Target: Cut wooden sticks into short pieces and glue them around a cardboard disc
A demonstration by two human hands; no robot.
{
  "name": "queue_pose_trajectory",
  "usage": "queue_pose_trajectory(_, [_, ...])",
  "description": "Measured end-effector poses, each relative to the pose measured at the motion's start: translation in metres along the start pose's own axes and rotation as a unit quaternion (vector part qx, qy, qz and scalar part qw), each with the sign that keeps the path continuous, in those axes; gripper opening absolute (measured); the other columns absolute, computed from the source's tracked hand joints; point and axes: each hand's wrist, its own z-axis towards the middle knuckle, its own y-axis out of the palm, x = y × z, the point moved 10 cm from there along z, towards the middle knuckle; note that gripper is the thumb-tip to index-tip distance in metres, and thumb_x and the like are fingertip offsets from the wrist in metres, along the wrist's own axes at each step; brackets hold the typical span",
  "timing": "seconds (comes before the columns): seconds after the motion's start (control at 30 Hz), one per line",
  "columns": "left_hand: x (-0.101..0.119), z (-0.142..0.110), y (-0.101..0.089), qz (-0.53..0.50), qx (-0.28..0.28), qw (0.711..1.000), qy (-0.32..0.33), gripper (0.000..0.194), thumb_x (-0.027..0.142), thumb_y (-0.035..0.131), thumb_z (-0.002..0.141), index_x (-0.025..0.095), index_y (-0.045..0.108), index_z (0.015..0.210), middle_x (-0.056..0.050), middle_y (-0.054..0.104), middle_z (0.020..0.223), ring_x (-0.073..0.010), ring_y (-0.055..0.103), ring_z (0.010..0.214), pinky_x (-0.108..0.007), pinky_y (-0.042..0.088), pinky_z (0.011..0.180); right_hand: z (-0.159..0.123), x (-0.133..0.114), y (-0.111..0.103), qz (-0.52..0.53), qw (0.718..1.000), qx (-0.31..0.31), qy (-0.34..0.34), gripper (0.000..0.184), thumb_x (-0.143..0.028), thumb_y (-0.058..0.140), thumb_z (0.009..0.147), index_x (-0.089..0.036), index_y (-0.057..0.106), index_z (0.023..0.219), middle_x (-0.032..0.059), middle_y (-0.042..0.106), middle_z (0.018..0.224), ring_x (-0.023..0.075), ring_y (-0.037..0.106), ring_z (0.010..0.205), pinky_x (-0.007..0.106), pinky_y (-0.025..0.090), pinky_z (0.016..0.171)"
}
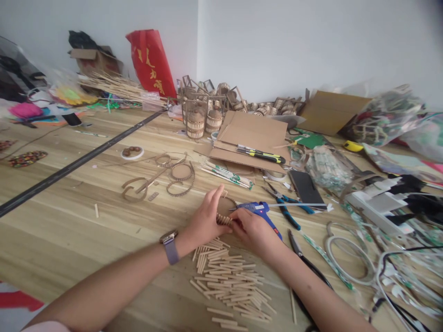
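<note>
My left hand (206, 219), with a watch on its wrist, is closed round a curved strip (228, 203) lined with short wooden sticks. My right hand (252, 230) pinches at the near edge of the same strip. Its fingertips touch the row of sticks; whether a loose stick is between them I cannot make out. Just behind the right hand lies a blue glue gun (259, 208), its nozzle pointing at the strip. A heap of short wooden sticks (235, 281) is spread on the table below both hands.
Blue-handled pliers (285, 210), a dark phone (306, 188) and scissors (301, 251) lie to the right. Bent strips and rings (182, 177) are left of centre. Flat cardboard (252, 131) and small stick-built lanterns (195, 124) stand at the back. Tape rolls (349, 258) and cords crowd the right.
</note>
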Motion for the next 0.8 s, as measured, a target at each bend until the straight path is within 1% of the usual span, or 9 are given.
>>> queue_pose_trajectory(0.13, [0.004,-0.001,0.001,0.029,0.004,0.999,0.015,0.116,0.013,0.081,0.062,0.029,0.005,0.148,-0.015,0.027,0.145,-0.0326,0.031,0.136,-0.052,0.033,0.110,0.000,-0.005,-0.001,-0.017,1.000,-0.013,-0.014,0.014,-0.009,0.052,0.086,-0.014,0.064,0.087,0.0074,0.069,0.080,0.0190,0.066,0.073,0.028,0.049,0.064])
queue_pose_trajectory(0.3, [0.005,-0.001,0.002,0.037,0.005,0.999,0.017,0.115,0.012,0.078,0.066,0.032,0.000,0.148,-0.014,0.027,0.144,-0.0319,0.030,0.137,-0.054,0.031,0.111,-0.005,-0.007,-0.021,-0.032,0.999,0.000,-0.012,0.029,-0.014,0.047,0.087,-0.015,0.061,0.113,0.0091,0.071,0.089,0.0184,0.066,0.073,0.028,0.050,0.064])
queue_pose_trajectory(0.37, [0.006,-0.001,0.001,0.038,0.007,0.999,0.015,0.117,0.012,0.080,0.064,0.032,0.000,0.148,-0.013,0.028,0.143,-0.0321,0.030,0.136,-0.054,0.031,0.111,-0.011,0.003,-0.037,-0.047,0.998,0.028,0.027,0.025,-0.021,0.046,0.089,-0.018,0.062,0.108,0.0078,0.071,0.088,0.0175,0.066,0.069,0.027,0.048,0.061])
queue_pose_trajectory(0.43, [0.006,-0.001,0.001,0.036,0.009,0.999,0.011,0.119,0.012,0.082,0.062,0.032,0.002,0.148,-0.013,0.030,0.142,-0.0324,0.031,0.135,-0.054,0.031,0.111,-0.019,0.022,-0.052,-0.078,0.992,0.053,0.089,0.022,-0.029,0.044,0.091,-0.020,0.064,0.094,0.0064,0.070,0.083,0.0177,0.064,0.065,0.027,0.045,0.057])
queue_pose_trajectory(0.5, [0.007,-0.001,0.001,0.035,0.010,0.999,0.010,0.119,0.012,0.083,0.061,0.032,0.004,0.148,-0.013,0.030,0.143,-0.0325,0.031,0.136,-0.054,0.031,0.111,-0.030,0.044,-0.058,-0.118,0.980,0.050,0.153,0.027,-0.036,0.044,0.092,-0.020,0.064,0.085,0.0071,0.070,0.079,0.0194,0.064,0.061,0.028,0.043,0.054])
queue_pose_trajectory(0.57, [0.007,-0.001,0.001,0.037,0.008,0.999,0.012,0.119,0.012,0.083,0.061,0.032,0.004,0.148,-0.013,0.030,0.143,-0.0325,0.031,0.136,-0.053,0.032,0.111,-0.040,0.064,-0.050,-0.134,0.972,0.014,0.194,0.028,-0.039,0.046,0.090,-0.018,0.065,0.084,0.0093,0.070,0.079,0.0226,0.065,0.063,0.030,0.043,0.054])
queue_pose_trajectory(0.63, [0.007,-0.002,0.001,0.039,0.007,0.999,0.013,0.118,0.012,0.082,0.063,0.031,0.003,0.148,-0.014,0.030,0.143,-0.0324,0.033,0.135,-0.052,0.033,0.110,-0.046,0.078,-0.037,-0.113,0.971,-0.025,0.208,0.029,-0.040,0.050,0.089,-0.016,0.066,0.089,0.0119,0.071,0.084,0.0256,0.068,0.071,0.032,0.045,0.060])
queue_pose_trajectory(0.73, [0.008,-0.001,0.001,0.040,0.004,0.999,0.012,0.115,0.011,0.079,0.066,0.029,0.001,0.149,-0.015,0.032,0.142,-0.0320,0.035,0.134,-0.051,0.034,0.110,-0.049,0.090,-0.024,-0.066,0.972,-0.050,0.219,0.028,-0.037,0.053,0.087,-0.014,0.066,0.096,0.0145,0.073,0.094,0.0271,0.068,0.083,0.033,0.048,0.069])
queue_pose_trajectory(0.8, [0.008,-0.001,0.000,0.043,0.004,0.999,0.011,0.114,0.010,0.078,0.067,0.029,0.000,0.149,-0.015,0.033,0.141,-0.0316,0.035,0.134,-0.050,0.034,0.110,-0.049,0.093,-0.022,-0.033,0.972,-0.067,0.222,0.027,-0.036,0.052,0.088,-0.015,0.066,0.097,0.0138,0.073,0.095,0.0260,0.068,0.084,0.032,0.048,0.070])
